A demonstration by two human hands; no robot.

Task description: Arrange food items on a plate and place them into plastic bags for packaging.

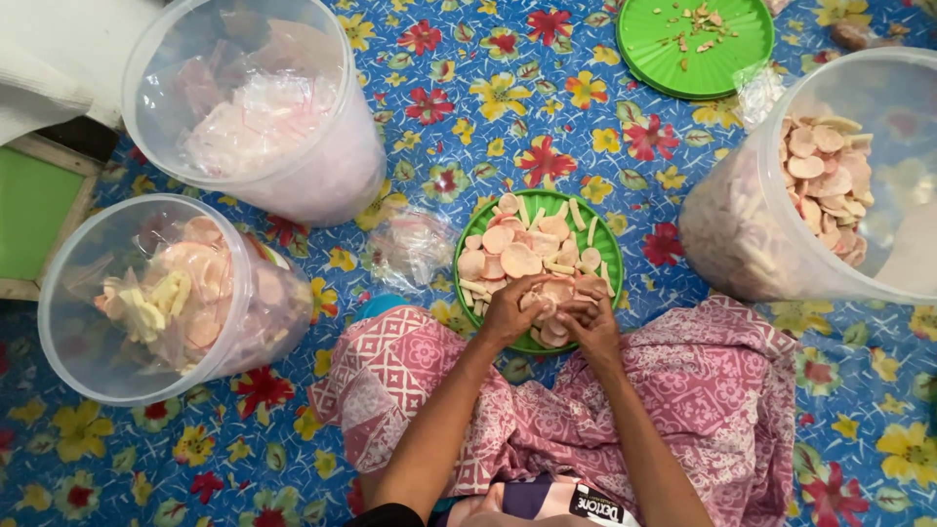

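Gathering thin pink round crackers (519,260), the left hand (511,310) and right hand (589,318) cup a small stack at the near edge of a green plate (611,256). Most crackers and pale sticks remain loose there. Clear tubs (146,298) nearby hold bagged portions on floral cloth (468,107).

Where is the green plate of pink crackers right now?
In the head view, the green plate sits on the flowered mat just past the person's knees, with the left hand and right hand at its near edge.
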